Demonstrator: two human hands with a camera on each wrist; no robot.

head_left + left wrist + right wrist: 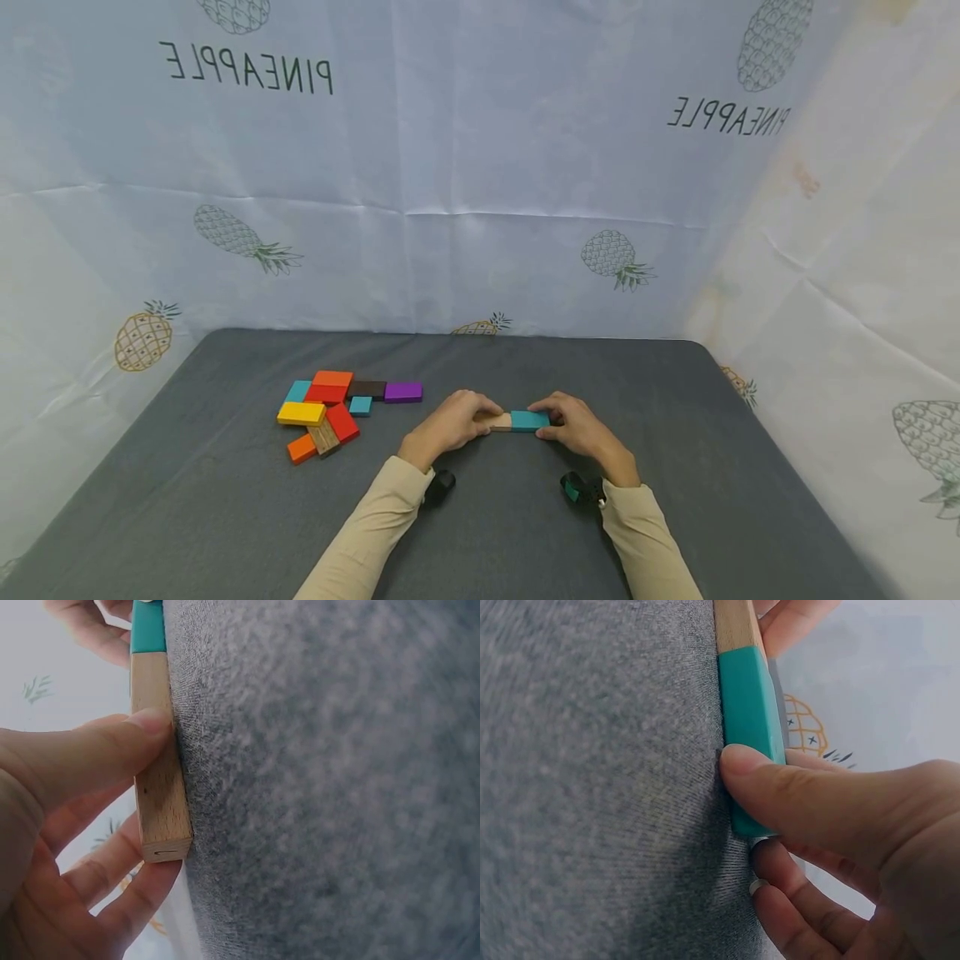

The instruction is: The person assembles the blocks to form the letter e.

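Observation:
On the grey table, a plain wooden block (163,802) and a teal block (750,705) lie flat in one line, end against end. My left hand (452,423) pinches the wooden block between thumb and fingers; in the head view that hand covers much of it. From the other side my right hand (581,429) grips the teal block near its outer end, thumb on the near face and fingers behind. The left wrist view shows the wooden block's bare end face, with a small dark mark on it.
Left of my hands lies a loose pile of coloured blocks, among them a yellow block (302,413), a purple block (403,392), a dark brown block (367,389) and a small teal block (361,407). Behind the table (225,517) hangs a white pineapple-print cloth (480,150).

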